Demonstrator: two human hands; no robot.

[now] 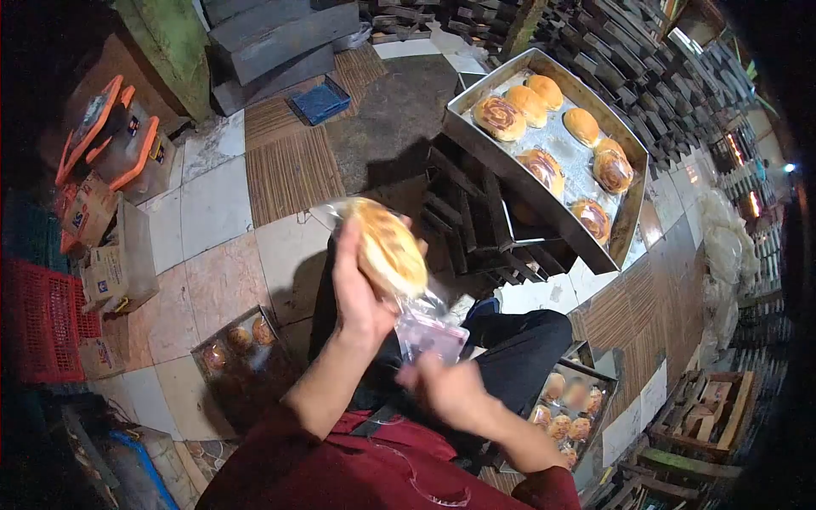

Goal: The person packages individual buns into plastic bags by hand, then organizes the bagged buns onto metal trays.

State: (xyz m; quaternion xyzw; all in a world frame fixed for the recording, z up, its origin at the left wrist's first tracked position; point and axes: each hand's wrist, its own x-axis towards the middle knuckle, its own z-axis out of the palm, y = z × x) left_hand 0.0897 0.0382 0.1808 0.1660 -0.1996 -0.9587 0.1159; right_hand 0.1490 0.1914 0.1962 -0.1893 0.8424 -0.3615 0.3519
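Note:
My left hand (pixel 360 297) is wrapped round a golden bun (pixel 389 246) with brown markings, held up in front of me. Clear plastic shows around the bun's top and lower end. Just below it, a crinkled clear plastic bag (pixel 432 333) with a pinkish tint trails down towards my lap. My right hand (pixel 446 387), blurred by motion, has its fingers closed at the lower edge of that plastic. Whether this plastic is one piece with the wrapping on the bun I cannot make out.
A large metal tray (pixel 544 157) of several buns rests on stacked dark trays at front right. Smaller trays of wrapped buns sit at left (pixel 225 374) and right (pixel 595 361). A red crate (pixel 42 319), cardboard boxes (pixel 106 272) and a blue basket (pixel 320 100) stand on the floor.

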